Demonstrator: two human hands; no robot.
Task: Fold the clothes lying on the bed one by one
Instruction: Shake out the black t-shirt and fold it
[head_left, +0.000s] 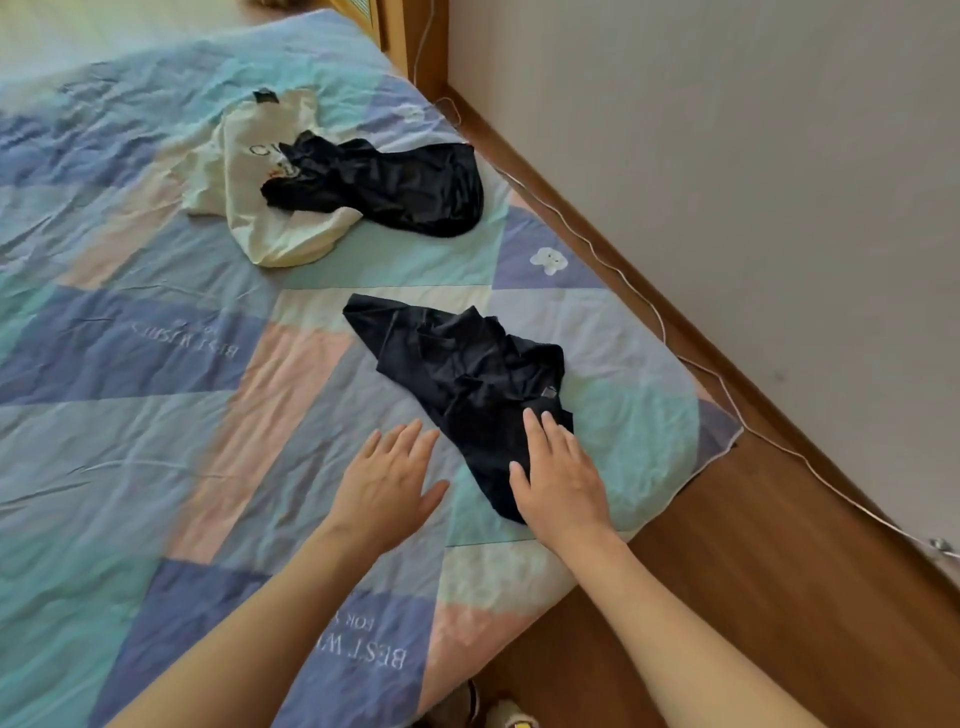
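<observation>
A crumpled black garment (457, 374) lies on the bed near its right corner. My right hand (561, 473) rests flat on its near end, fingers straight. My left hand (387, 478) hovers or lies flat on the quilt just left of the garment, fingers spread, holding nothing. Farther up the bed a second black garment (405, 187) lies bunched, partly on top of a cream shirt (260, 197) with printed letters.
The patchwork quilt (130, 364) in blue, mint and pink covers the bed. A wooden floor (753, 571) and a white wall (727, 156) run along the right side. A thin white cable (670, 343) trails along the skirting board.
</observation>
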